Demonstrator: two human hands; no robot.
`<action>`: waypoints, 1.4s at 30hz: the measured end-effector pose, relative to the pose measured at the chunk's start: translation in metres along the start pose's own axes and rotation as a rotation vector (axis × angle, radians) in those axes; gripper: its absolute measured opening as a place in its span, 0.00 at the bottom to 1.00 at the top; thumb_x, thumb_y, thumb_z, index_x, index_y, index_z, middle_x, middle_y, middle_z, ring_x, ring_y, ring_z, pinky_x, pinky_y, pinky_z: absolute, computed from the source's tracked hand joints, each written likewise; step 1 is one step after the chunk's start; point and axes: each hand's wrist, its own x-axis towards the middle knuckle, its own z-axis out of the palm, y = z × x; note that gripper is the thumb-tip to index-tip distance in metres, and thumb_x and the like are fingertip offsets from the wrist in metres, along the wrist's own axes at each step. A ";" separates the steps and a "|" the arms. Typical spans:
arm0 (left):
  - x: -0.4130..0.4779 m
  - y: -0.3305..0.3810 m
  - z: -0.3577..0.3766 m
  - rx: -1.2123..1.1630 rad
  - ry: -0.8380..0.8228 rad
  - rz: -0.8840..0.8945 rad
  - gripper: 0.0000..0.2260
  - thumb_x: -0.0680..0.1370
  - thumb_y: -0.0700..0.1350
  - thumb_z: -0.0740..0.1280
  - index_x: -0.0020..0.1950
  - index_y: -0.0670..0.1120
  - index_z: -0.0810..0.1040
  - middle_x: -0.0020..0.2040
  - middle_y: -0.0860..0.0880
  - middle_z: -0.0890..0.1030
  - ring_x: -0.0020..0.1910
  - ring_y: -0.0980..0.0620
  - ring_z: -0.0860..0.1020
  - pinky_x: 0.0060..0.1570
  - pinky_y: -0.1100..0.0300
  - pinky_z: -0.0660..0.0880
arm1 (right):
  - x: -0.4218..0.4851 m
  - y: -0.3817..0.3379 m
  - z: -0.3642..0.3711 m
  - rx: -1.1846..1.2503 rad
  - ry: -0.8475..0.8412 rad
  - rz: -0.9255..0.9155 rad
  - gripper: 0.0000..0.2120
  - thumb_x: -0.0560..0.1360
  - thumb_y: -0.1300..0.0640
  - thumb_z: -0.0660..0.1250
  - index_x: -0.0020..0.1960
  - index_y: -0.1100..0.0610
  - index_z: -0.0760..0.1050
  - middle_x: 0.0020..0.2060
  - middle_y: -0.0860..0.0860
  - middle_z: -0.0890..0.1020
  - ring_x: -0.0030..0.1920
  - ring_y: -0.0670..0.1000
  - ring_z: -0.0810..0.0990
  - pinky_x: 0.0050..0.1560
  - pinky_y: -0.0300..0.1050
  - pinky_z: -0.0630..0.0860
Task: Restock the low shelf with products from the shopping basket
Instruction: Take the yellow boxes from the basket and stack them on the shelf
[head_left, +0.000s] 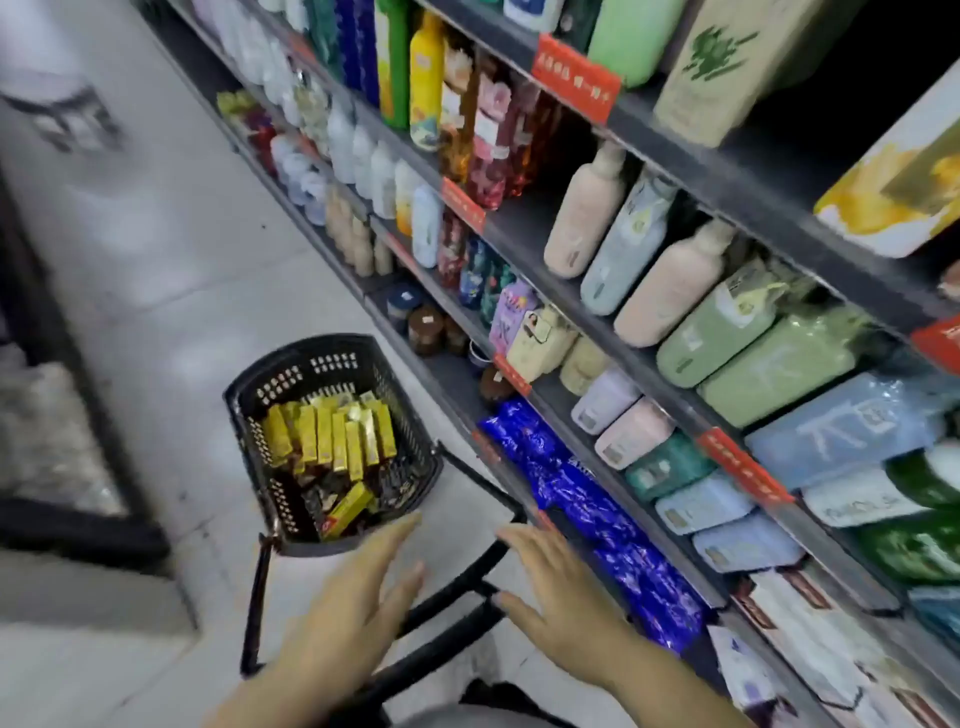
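A black shopping basket (249, 415) stands on the floor, holding several gold boxes (332, 436) and some dark packets. Its handles (467, 582) lie folded down toward me. My left hand (358, 597) hovers with straight fingers just short of the basket's near rim, holding nothing. My right hand (556, 592) is spread flat above the handles, beside the low shelf (457, 379). On that bottom shelf lie shiny blue packets (587, 499).
Shelving runs along the right, packed with bottles (587, 218), pouches and red price tags (576, 78). Brown jars (426, 327) sit farther along the bottom shelf. Pale tiled floor (171, 234) stretches left, where a dark fixture (62, 415) stands.
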 end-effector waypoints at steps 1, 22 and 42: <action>-0.002 -0.001 0.012 0.046 -0.055 -0.029 0.24 0.78 0.59 0.55 0.74 0.59 0.58 0.71 0.63 0.62 0.69 0.65 0.61 0.66 0.68 0.59 | 0.006 0.000 0.008 -0.039 -0.102 -0.036 0.28 0.79 0.40 0.54 0.75 0.48 0.52 0.73 0.42 0.55 0.73 0.45 0.52 0.71 0.36 0.47; 0.005 -0.042 0.067 0.550 0.076 -0.307 0.21 0.77 0.64 0.54 0.50 0.47 0.74 0.52 0.50 0.79 0.52 0.49 0.76 0.43 0.58 0.65 | 0.096 -0.001 0.019 -0.426 -0.414 -0.492 0.18 0.81 0.48 0.55 0.69 0.50 0.66 0.59 0.52 0.74 0.61 0.53 0.69 0.57 0.44 0.64; 0.231 -0.116 -0.139 0.493 -0.058 -0.316 0.21 0.79 0.61 0.54 0.53 0.44 0.73 0.55 0.45 0.79 0.55 0.45 0.75 0.48 0.54 0.67 | 0.385 -0.098 -0.046 -0.588 -0.552 -0.400 0.17 0.81 0.47 0.53 0.62 0.57 0.68 0.56 0.56 0.75 0.57 0.59 0.72 0.54 0.53 0.67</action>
